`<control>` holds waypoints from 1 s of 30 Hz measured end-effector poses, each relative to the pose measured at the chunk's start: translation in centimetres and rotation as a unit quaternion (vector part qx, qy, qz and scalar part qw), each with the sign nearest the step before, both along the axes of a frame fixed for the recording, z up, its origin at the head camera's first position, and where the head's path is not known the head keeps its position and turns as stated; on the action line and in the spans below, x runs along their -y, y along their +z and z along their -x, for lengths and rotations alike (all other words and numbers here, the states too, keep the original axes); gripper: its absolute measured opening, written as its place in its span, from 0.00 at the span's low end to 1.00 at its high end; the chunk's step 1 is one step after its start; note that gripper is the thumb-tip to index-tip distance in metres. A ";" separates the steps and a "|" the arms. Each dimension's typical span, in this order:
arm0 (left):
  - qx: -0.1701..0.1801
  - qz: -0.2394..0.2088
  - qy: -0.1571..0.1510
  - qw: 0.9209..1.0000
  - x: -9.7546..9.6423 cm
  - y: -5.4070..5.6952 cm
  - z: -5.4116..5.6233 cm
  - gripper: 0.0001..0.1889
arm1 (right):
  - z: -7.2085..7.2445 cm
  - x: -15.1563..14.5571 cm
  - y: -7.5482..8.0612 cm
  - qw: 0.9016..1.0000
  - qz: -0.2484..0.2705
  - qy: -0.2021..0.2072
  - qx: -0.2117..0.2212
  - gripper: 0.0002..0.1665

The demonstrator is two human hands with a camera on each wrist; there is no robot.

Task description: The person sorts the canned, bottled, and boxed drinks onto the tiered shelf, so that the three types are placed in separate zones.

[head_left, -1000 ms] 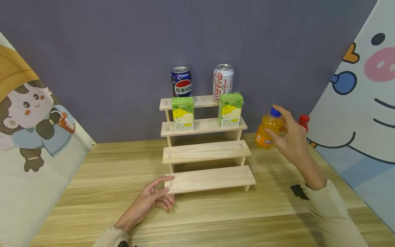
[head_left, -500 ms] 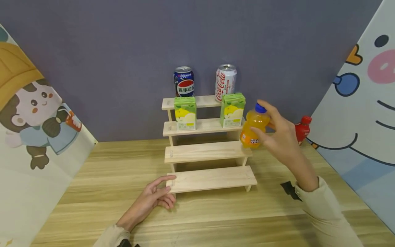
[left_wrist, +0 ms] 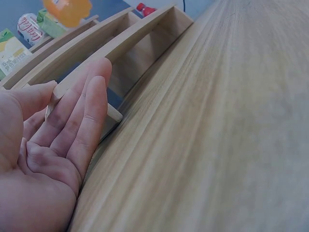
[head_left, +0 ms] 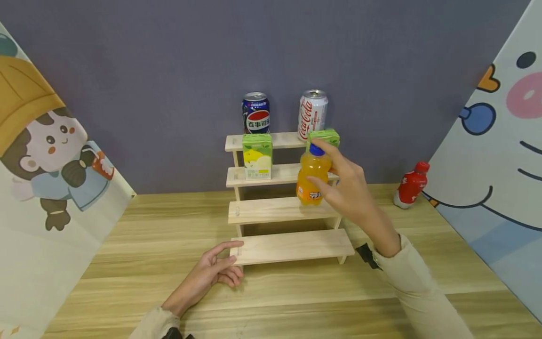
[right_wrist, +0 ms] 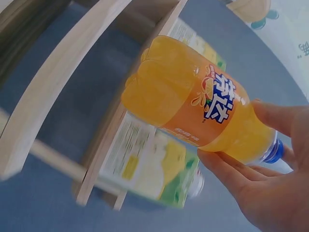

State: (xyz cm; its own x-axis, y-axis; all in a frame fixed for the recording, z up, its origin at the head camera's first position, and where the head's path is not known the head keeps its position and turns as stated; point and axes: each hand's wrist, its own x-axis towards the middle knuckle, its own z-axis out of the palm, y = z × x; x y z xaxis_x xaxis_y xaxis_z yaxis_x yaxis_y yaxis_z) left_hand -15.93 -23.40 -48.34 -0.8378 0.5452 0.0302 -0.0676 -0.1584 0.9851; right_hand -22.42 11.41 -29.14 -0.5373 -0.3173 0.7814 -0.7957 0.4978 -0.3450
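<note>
My right hand grips a small bottle of orange soda near its neck, thumb on one side and fingers on the other. Its blue cap points up, and its base overlaps the second step from the bottom in the head view. The right wrist view shows the orange label facing the camera. At the lower left, my left hand pinches the left end of the bottom step of a four-tier wooden shelf. In the left wrist view the thumb lies at the step's corner.
A Pepsi can and a white Coca-Cola can stand on the top tier. Green juice boxes stand on the tier below, one at left, one at right partly hidden. A red bottle stands on the table at right.
My right hand has carried the orange soda bottle leftward from the shelf's right side to in front of it, uncovering the red bottle. The left hand keeps its place on the bottom step.
</note>
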 end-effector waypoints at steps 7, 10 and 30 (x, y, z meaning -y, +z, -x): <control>0.002 0.003 0.006 1.000 0.0 0.0 0.2 0.26 | 0.0 3.3 0.0 0.999 -0.018 0.024 0.030 0.43; 0.005 0.010 0.005 1.000 0.0 0.0 0.2 0.25 | 0.1 4.5 -0.4 0.998 -0.024 0.030 0.040 0.43; 0.000 0.005 -0.004 1.000 0.0 -0.2 0.4 0.25 | 1.4 10.4 -2.6 0.993 -0.015 0.095 0.068 0.42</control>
